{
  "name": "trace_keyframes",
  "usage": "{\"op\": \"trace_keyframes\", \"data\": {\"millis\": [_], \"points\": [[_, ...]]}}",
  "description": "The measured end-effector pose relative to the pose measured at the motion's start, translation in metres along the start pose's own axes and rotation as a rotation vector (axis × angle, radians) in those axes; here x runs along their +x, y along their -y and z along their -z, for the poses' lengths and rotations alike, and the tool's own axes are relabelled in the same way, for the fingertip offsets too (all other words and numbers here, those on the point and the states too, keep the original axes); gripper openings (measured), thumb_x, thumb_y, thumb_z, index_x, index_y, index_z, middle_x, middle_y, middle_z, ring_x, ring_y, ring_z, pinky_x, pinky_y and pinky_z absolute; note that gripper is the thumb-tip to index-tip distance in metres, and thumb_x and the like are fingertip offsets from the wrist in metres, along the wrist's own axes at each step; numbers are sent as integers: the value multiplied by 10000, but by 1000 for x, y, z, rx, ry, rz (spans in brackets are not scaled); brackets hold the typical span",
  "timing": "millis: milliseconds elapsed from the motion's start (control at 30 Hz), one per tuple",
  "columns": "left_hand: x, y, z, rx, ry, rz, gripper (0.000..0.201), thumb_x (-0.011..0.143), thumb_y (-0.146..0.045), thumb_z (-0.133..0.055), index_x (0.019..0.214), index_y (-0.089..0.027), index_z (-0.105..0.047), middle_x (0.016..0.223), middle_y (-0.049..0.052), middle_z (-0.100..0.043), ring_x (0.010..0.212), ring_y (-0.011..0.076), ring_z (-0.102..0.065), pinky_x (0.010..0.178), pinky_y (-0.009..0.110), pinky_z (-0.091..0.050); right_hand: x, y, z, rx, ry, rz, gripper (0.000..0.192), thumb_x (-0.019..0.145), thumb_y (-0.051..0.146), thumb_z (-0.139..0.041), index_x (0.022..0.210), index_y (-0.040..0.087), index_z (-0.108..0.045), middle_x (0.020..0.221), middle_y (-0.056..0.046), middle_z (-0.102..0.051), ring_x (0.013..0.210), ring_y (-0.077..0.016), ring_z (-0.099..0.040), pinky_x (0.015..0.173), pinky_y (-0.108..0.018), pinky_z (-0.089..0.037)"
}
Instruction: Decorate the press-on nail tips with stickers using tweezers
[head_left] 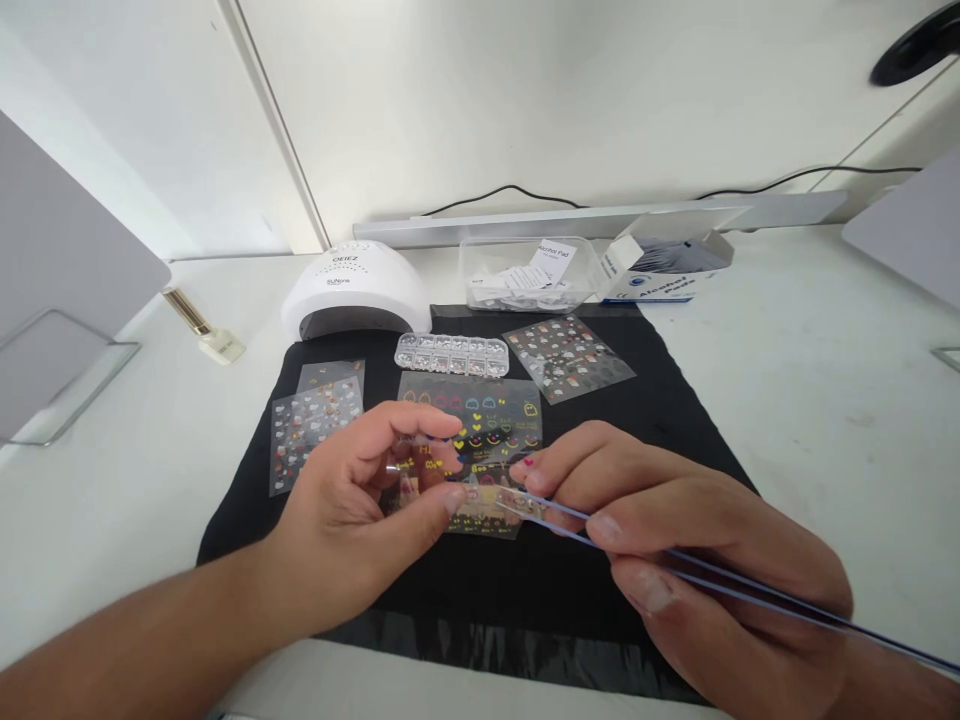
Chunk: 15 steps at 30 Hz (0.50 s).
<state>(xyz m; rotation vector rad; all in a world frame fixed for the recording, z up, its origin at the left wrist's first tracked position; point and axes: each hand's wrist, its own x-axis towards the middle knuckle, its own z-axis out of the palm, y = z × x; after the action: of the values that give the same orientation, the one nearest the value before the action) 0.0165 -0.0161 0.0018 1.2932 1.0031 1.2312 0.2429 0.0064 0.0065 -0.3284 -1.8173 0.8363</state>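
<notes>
My left hand (375, 500) is closed, its thumb and fingers pinching a small clear strip (487, 495) with shiny bits at its right end. In my right hand (690, 540) is a pair of blue tweezers (570, 522), tips slightly apart at the strip's right end. A red heart marks one nail of this hand. Beneath both hands lies a clear sticker sheet (495, 400) with colourful smiley faces, hearts and lettering, partly hidden by the left fingers. What the tweezer tips grip, if anything, is too small to tell.
A black mat (600, 610) covers the white table. Behind stand a white nail lamp (352, 285), a rhinestone case (450, 355), a clear tub (532, 285) of packets and an alcohol pad box (667, 270). Sticker sheets (566, 355) lie around; a polish bottle (217, 343) lies left.
</notes>
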Motion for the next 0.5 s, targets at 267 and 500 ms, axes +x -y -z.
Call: {"op": "trace_keyframes", "data": {"millis": [267,500], "points": [[1,0,0,43,-6,-22,377,793,-54,-795,1036,-343,-790,898,-57,-774,768,71,-717,703,107,-594,2,-1,0,-19,5,0,419,748,-43,-594,1073,183,-733,825,-57,-719,816,-212,-715,765,-406,-656],[4,0,-1,130,16,-66,299,811,-75,-767,1029,-280,-779,899,-27,-763,712,86,-673,652,142,-582,2,-1,0,-44,27,7,439,755,-31,-591,1101,206,-719,827,-56,-713,794,-218,-700,753,-433,-655]]}}
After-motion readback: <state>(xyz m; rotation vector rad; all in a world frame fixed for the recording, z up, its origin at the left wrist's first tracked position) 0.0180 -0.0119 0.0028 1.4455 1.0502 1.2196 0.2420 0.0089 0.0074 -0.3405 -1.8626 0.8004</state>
